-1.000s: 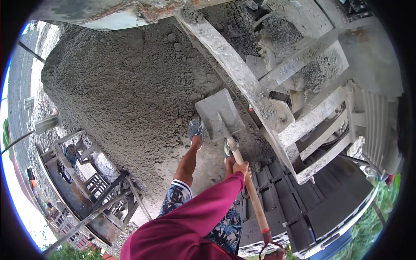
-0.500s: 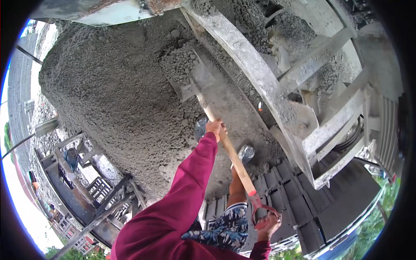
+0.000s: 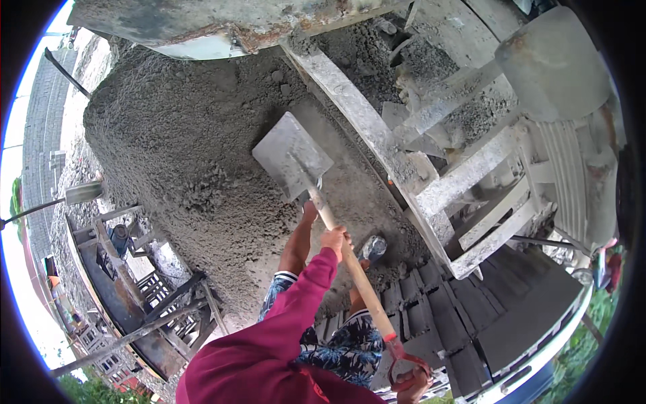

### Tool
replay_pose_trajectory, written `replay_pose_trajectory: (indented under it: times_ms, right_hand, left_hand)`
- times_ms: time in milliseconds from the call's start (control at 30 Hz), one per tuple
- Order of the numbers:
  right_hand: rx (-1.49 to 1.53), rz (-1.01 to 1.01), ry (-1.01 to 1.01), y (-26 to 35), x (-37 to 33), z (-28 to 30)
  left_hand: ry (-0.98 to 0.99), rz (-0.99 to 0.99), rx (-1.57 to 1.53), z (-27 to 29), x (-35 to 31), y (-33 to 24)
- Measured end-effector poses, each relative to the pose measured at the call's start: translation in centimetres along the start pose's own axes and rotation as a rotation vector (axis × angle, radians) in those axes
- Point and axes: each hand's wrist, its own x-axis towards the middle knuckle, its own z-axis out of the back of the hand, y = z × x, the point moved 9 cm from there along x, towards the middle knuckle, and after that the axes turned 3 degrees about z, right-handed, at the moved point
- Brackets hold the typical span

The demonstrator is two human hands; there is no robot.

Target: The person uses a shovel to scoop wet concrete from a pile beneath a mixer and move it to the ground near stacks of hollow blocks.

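- Head view: one shovel [image 3: 356, 273] slants across the middle, its single blade [image 3: 293, 151] up front beside the foot of the heap [image 3: 168, 128] and its red handle [image 3: 397, 348] down at the lower right.
- Two hands are on it. The left hand [image 3: 334, 239] has its fingers wrapped round the wooden shaft below the blade, probably to bear the weight near the load end.
- The right hand [image 3: 414, 384] has its fingers closed on the crossbar of the red handle, partly cut by shade and angle; that grip likely serves to push and to turn the blade.
- The wide spacing between the hands presumably gives leverage.
- The blade carries no load, its pale face bare. Whether it touches the ground I cannot tell.
- Two legs stand apart, likely for balance: the right shoe [image 3: 373, 248] shows clearly right of the shaft, while the left foot is mostly hidden near the blade.
- One grey heap fills the left, close enough, it seems, to be reached without a step.
- One metal frame [image 3: 356, 104] runs along the right of the heap.
- Dark flat slabs [image 3: 464, 310] lie in rows at the lower right; they overlap too much to count surely.
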Motion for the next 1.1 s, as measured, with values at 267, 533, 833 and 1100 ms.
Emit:
replay_pose_trajectory:
  times_ms: [267,533,833,1100]
  right_hand:
    - [0.096,-0.398,-0.344,1.8,7.4,-12.9]
    - [0.406,-0.208,-0.179,4.2,18.6,-31.5]
    - [0.228,0.045,-0.059,0.8,17.9,-15.4]
    - [-0.466,0.736,-0.063,5.4,6.2,-0.6]
  left_hand:
    - [-0.037,0.128,0.316,-6.2,16.6,-7.1]
    - [0.007,-0.099,0.239,-9.4,25.4,-29.9]
    - [0.104,-0.126,-0.058,-7.4,13.9,-19.5]
    - [0.485,-0.186,-0.412,-0.3,-7.1,-13.4]
